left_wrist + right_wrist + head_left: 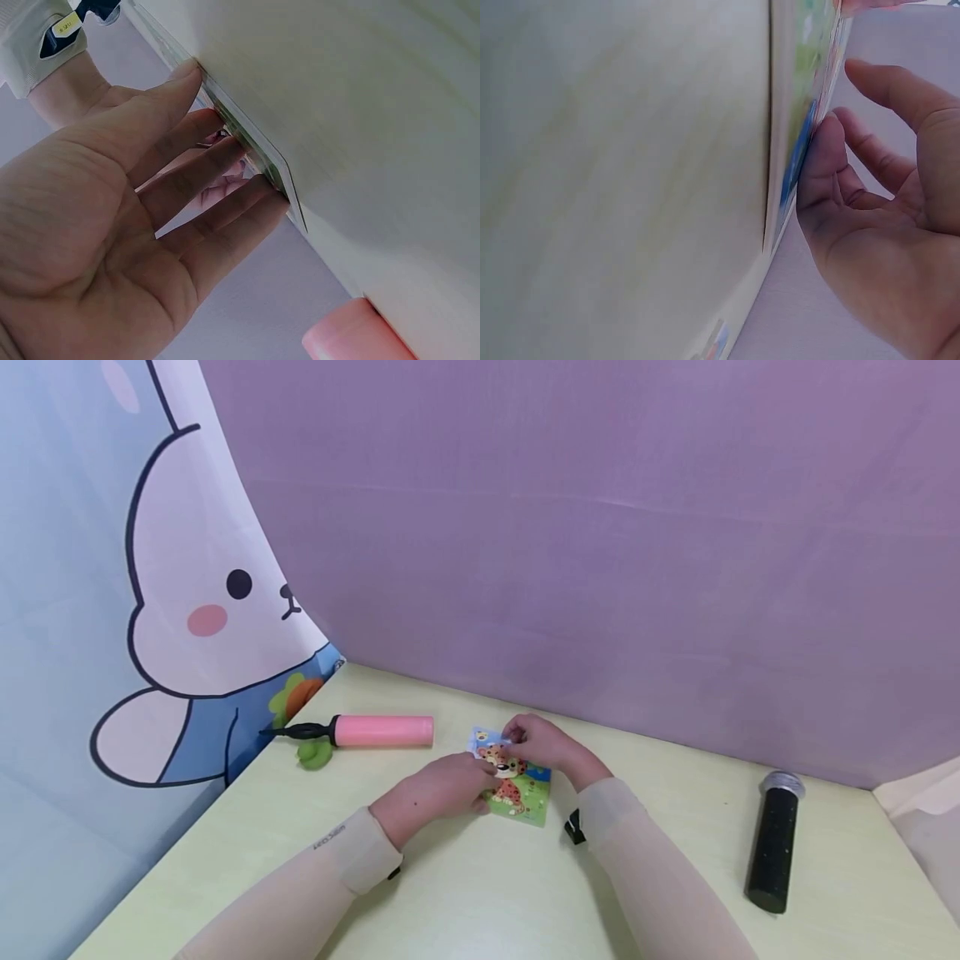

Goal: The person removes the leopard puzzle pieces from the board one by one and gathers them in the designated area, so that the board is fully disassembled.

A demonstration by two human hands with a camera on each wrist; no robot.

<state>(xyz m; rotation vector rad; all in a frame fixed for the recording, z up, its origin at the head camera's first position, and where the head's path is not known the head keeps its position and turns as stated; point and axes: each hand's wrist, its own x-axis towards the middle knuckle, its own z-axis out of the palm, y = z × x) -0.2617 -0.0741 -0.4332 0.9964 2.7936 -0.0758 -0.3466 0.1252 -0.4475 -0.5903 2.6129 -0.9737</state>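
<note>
A flat cartoon picture board (536, 806) with a spotted leopard cub on grass lies on the table. My left hand (450, 785) is over its left side; in the left wrist view the fingers (225, 161) reach onto the board's face, and the thumb is at its edge. My right hand (546, 745) is over the board's upper right. Seen from the right wrist, its lower fingers (821, 161) rest against the picture, loosely bent. Thumb and forefinger stand apart there with nothing between them. Both hands hide parts of the picture.
A pink hand pump (384, 731) with a black nozzle lies at the left, beside a green curled object (315, 753). At the right is a black microphone (774, 847). A small coloured piece (718, 341) lies beyond the board. A purple cloth (600, 568) hangs behind the table.
</note>
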